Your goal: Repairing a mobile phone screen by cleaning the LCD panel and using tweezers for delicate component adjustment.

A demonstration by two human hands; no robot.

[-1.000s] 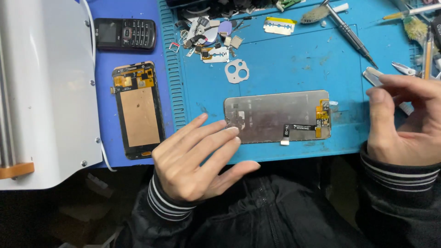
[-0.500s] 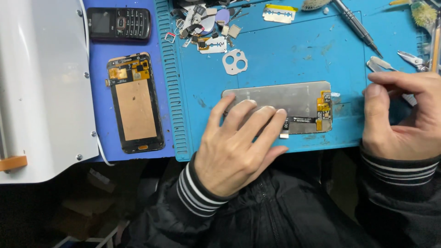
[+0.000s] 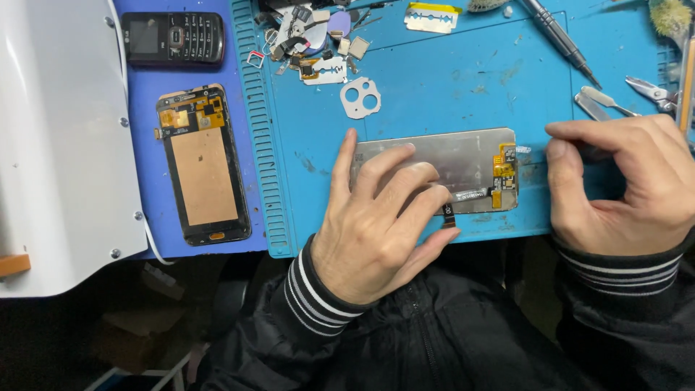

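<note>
A: From your head camera, what are you working on?

B: Your tabletop is covered by a blue ribbed silicone repair mat (image 3: 449,65) on the right and a darker blue flat pad (image 3: 156,80) on the left. A white machine housing (image 3: 54,137) fills the far left edge. Below the mat's near edge only your black jacket shows; nothing more of the room can be seen.

A: Where is the silver rectangular phone display panel?

B: The silver rectangular phone display panel (image 3: 463,156) lies flat near the mat's front edge, its orange flex board at the right end. Your left hand (image 3: 376,224) rests on it, fingers (image 3: 391,163) spread wide and pressing flat, gripping nothing. Your right hand (image 3: 622,185) sits just beside the panel's right end, fingers curled narrow; whether they pinch anything, you cannot tell.

A: Counts?

B: Two hands. One display panel on the mat, plus one black-framed screen assembly with a copper back (image 3: 203,163) on the pad. One black keypad phone (image 3: 172,38) above it. One white camera-lens cover with two holes (image 3: 360,98). One razor blade (image 3: 431,16), one dark screwdriver (image 3: 561,40), and a heap of small parts (image 3: 308,40) too cluttered to count.
</note>
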